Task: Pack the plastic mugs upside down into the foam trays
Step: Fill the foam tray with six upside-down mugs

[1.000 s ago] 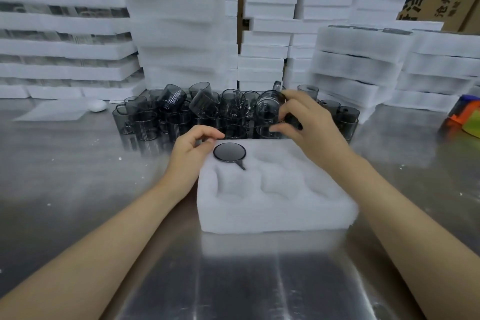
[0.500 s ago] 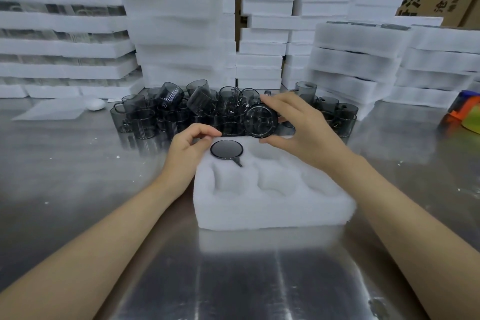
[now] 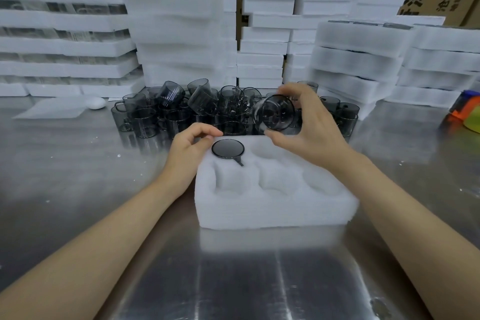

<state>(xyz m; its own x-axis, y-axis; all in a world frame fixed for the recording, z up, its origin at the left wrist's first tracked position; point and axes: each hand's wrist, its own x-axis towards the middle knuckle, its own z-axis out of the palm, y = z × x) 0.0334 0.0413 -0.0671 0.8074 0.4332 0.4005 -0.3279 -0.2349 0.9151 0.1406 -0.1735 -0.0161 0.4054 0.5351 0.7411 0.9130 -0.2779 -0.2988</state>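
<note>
- My right hand (image 3: 311,132) grips a smoky mug (image 3: 276,115), tipped sideways, above the foam tray (image 3: 272,210) at its far edge.
- My left hand (image 3: 189,148) is loosely curled and empty, beside the seated mug (image 3: 227,148).
- Finish inverting; lower rim-first into the next far pocket (image 3: 262,149).

mugs (image 3: 181,112) behind tray (image 3: 272,205), stacks (image 3: 265,41) behind

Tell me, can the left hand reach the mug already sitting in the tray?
Probably yes. The left hand rests at the far left corner of the foam tray, right beside the seated mug, with nothing between them. The right hand holds a second mug off to the side.
</note>
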